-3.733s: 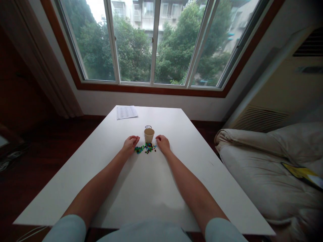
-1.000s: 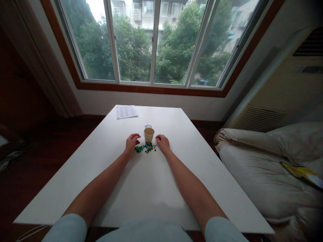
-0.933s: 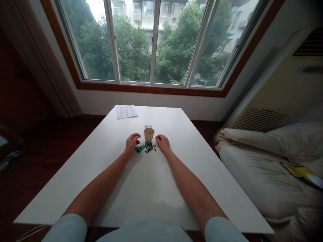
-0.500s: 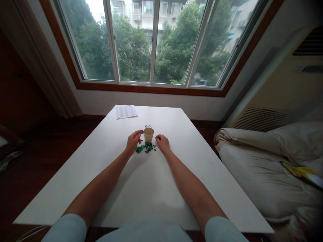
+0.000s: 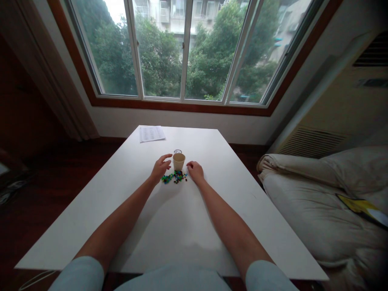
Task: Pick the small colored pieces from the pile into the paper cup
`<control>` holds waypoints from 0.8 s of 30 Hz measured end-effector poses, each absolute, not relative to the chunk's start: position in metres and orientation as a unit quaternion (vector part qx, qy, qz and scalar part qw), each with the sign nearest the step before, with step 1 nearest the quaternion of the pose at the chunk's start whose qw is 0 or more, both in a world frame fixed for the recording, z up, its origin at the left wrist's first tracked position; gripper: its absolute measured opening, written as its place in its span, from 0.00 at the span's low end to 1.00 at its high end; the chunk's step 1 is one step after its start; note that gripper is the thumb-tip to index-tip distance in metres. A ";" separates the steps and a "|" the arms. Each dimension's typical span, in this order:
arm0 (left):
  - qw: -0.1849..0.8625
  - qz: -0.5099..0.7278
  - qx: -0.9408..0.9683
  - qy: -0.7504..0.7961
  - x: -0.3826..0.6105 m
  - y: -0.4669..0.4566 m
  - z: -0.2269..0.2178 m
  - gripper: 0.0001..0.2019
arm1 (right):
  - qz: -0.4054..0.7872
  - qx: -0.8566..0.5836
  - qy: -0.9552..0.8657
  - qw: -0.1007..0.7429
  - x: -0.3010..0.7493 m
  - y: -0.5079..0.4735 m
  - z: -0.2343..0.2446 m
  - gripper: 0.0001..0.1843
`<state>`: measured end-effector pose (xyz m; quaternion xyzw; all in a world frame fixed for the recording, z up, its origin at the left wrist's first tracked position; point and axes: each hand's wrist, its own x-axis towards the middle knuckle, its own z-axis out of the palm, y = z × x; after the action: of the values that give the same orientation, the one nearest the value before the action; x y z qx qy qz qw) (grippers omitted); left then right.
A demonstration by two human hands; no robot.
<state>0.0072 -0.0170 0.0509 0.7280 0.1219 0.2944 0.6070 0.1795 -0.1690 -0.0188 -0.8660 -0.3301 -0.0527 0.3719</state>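
A beige paper cup (image 5: 179,163) stands upright on the white table, its open mouth facing up. Just left of the cup, my left hand (image 5: 161,167) is open, thumb and forefinger apart, with nothing visible between them. On the other side, my right hand (image 5: 195,171) rests on the table close to the cup with its fingers curled together; what they hold, if anything, is too small to tell. Small colourful pieces (image 5: 177,176), mostly green, blue and dark red, lie scattered in front of the cup, between both hands. The cup's inside bottom is hidden.
Behind the cup lies a thin dark ring-shaped item (image 5: 177,151). Printed sheets of paper (image 5: 152,133) lie at the table's far left corner. Beyond the white table (image 5: 239,210) are a window and, to the right, a cushioned seat (image 5: 303,194).
My left hand has drawn slightly left, and its thumb and forefinger are more spread. A dark spot seen at its fingertip beside the cup rim is gone. My right hand has stayed put.
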 end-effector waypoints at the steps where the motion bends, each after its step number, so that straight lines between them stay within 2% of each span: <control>1: 0.584 0.308 0.739 0.131 0.007 -0.012 0.050 0.22 | -0.052 -0.867 -0.328 0.372 0.179 -0.169 -0.018 0.12; 4: 0.483 0.297 0.809 0.154 0.003 0.007 0.048 0.19 | -0.051 -0.868 -0.326 0.371 0.179 -0.169 -0.017 0.12; 8: 0.276 0.161 0.943 0.095 -0.009 0.035 0.048 0.15 | -0.050 -0.868 -0.326 0.372 0.179 -0.169 -0.017 0.12; 10: 0.216 0.068 0.971 0.072 -0.016 0.045 0.049 0.15 | -0.051 -0.867 -0.328 0.372 0.178 -0.169 -0.017 0.12; 12: 0.192 -0.021 0.979 0.068 -0.021 0.051 0.050 0.16 | -0.052 -0.866 -0.329 0.372 0.178 -0.170 -0.017 0.12; 15: 0.184 -0.081 0.978 0.061 -0.025 0.053 0.051 0.21 | -0.054 -0.866 -0.330 0.373 0.178 -0.170 -0.018 0.12; 20: 0.188 -0.116 0.974 0.048 -0.025 0.044 0.052 0.25 | -0.051 -0.866 -0.327 0.374 0.181 -0.168 -0.020 0.12; 24: 0.184 -0.092 0.977 0.052 -0.022 0.034 0.049 0.26 | -0.049 -0.865 -0.329 0.375 0.182 -0.167 -0.023 0.11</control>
<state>-0.0215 0.0337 0.0491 0.9773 0.0519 -0.0921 0.1838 0.1822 -0.1674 -0.0226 -0.8653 -0.3295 -0.0488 0.3747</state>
